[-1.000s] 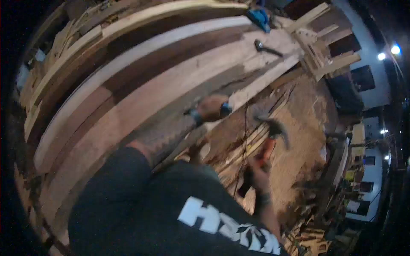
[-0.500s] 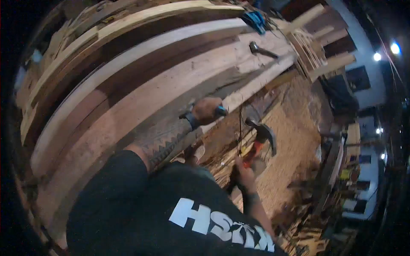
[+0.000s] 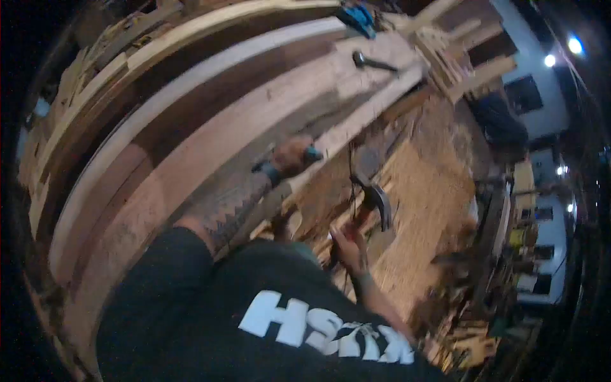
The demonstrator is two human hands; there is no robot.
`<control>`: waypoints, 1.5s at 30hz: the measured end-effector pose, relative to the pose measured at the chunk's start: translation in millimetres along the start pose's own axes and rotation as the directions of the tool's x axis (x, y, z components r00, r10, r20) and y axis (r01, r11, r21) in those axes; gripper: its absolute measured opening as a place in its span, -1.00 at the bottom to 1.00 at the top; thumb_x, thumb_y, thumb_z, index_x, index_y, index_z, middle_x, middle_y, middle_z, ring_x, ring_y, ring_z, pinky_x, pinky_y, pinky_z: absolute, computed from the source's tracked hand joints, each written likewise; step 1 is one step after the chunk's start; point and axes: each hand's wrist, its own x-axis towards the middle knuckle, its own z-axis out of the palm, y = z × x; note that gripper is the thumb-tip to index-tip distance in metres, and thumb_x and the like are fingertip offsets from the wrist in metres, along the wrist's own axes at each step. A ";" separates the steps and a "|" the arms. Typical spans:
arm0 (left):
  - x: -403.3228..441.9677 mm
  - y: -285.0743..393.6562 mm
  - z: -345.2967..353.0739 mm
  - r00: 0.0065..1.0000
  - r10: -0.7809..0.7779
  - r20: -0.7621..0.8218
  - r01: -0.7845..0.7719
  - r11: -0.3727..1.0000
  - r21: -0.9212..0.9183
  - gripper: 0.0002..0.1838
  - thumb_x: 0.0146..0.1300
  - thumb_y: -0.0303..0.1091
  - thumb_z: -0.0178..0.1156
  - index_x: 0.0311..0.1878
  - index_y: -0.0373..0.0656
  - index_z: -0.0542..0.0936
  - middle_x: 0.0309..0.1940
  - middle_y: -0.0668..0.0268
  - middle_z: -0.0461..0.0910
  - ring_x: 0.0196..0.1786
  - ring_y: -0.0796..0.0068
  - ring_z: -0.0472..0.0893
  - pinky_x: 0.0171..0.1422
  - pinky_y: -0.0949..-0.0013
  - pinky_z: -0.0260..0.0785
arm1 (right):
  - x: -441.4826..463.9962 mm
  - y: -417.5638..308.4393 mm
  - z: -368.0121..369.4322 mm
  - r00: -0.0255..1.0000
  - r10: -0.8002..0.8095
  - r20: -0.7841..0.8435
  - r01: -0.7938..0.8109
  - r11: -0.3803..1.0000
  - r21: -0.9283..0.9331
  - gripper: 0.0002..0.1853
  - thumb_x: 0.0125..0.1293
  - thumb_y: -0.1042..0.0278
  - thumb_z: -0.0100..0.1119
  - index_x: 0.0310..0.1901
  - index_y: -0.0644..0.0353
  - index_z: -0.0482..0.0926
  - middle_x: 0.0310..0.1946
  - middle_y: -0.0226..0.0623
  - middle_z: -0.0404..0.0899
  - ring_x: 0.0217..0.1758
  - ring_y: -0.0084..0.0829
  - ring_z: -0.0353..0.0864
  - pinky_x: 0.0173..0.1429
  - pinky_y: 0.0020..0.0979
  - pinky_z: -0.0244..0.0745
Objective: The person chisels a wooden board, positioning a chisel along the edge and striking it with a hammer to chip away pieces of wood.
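Note:
My left hand (image 3: 294, 155) is closed round a teal-handled tool (image 3: 314, 153) on the long wooden timber (image 3: 366, 114). The teal end sticks out past my fingers; the rest of the tool is blurred or hidden, so its kind is unclear. Lower and to the right, my right hand (image 3: 349, 247) grips a claw hammer (image 3: 377, 200) by its orange-red handle. The hammer's metal head is raised off the timber, with wood chips and sawdust visible below it.
Long curved planks (image 3: 210, 75) run alongside the timber. A dark hammer-like tool (image 3: 377, 62) lies on the wood, and a blue tool (image 3: 358, 20) sits farther along. Sawdust (image 3: 429, 191) covers the floor. Scrap wood (image 3: 471, 347) is piled at lower right.
The whole view has shifted, so most things appear farther left. The claw hammer and my right hand have moved left, nearer my left hand. Both hands keep their hold.

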 end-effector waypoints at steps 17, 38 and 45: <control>30.7 51.7 21.3 0.862 0.226 0.454 -0.292 0.953 0.078 -0.67 0.29 -0.01 0.24 -0.38 -0.09 0.64 -0.49 0.04 0.61 -0.37 -0.08 0.63 -0.26 -0.10 0.49 | -315.6 176.7 64.2 0.269 0.956 0.119 -0.902 0.294 -0.316 -0.51 0.26 -0.04 0.41 -0.14 0.34 0.74 -0.56 -0.08 0.58 -0.51 -0.15 0.60 -0.40 -0.12 0.45; -0.2 10.8 108.8 0.824 0.200 0.530 -0.179 0.980 -0.091 -0.75 0.10 -0.17 0.21 -0.48 -0.14 0.71 -0.57 0.05 0.64 -0.46 -0.06 0.67 -0.35 -0.01 0.51 | -126.6 165.6 -7.2 0.575 0.818 0.016 -0.752 0.537 -0.382 -0.43 0.24 -0.26 0.43 -0.22 0.23 0.70 -0.58 -0.17 0.60 -0.48 -0.23 0.64 -0.31 -0.16 0.51; 59.5 -113.5 -142.8 0.949 -0.175 0.263 0.315 0.521 -0.793 -0.59 0.36 0.07 0.28 -0.31 -0.13 0.59 -0.48 0.40 0.57 -0.45 0.45 0.53 -0.26 0.30 0.47 | -202.7 199.9 5.2 0.505 0.858 0.096 -0.719 0.479 -0.503 -0.44 0.21 -0.25 0.45 -0.21 0.22 0.71 -0.47 -0.12 0.69 -0.37 -0.18 0.69 -0.21 -0.14 0.55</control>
